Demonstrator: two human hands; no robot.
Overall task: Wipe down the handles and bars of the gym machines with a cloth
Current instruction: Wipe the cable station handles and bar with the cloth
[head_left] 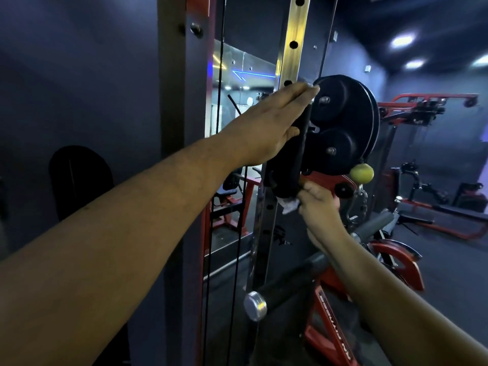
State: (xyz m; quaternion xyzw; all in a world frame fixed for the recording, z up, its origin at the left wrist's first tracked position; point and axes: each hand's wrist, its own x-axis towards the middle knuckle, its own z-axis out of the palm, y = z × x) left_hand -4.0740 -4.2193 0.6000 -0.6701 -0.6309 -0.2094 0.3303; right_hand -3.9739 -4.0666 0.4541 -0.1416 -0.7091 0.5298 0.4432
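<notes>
A black upright handle (302, 143) stands on the pulley carriage of a cable machine, in front of black pulley wheels (343, 122). My left hand (269, 125) lies flat against the handle with straight fingers reaching to its top. Below it, my right hand (320, 204) pinches a small white cloth (290, 206) at the handle's lower end. The cloth is mostly hidden behind the handle and my fingers.
The chrome upright (293, 43) with adjustment holes runs behind the handle, with black cables (219, 101) to its left. A yellow-green ball stopper (361, 173) hangs right of the pulleys. A padded bar with a chrome end cap (254, 305) juts out low. Red machines (433, 101) stand at the right.
</notes>
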